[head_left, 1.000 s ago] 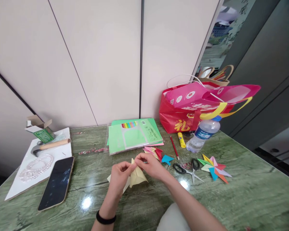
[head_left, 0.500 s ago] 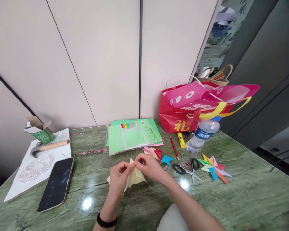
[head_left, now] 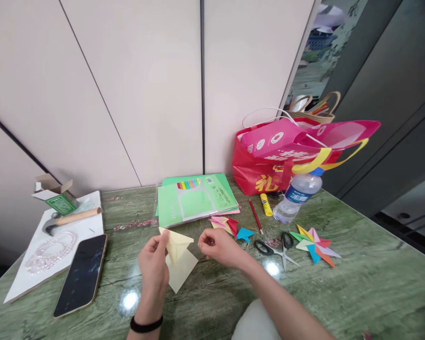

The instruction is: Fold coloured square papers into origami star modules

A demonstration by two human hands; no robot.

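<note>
Away from the right hand [head_left: 219, 248] and toward the left, the folded pale-yellow paper [head_left: 179, 243] has shifted with the left hand [head_left: 153, 262]; half a second ago both hands met on it, and now a gap separates it from the right fingers. Left thumb and fingers pinch the folded piece near its upper-left corner, so most of it juts rightward from the grip. Its long upper edge slopes gently down to the right, ending in a free point that faces the curled right fingertips, near but not touching. Another corner points down over a pale-yellow square sheet [head_left: 180, 276]; whether that sheet lies on the green tabletop [head_left: 212, 307] or hangs from the held piece, I cannot tell. Of the two hands, the left is in contact, while the right is bent inward, its thumb close to the index finger; whether their tips meet is unclear.
</note>
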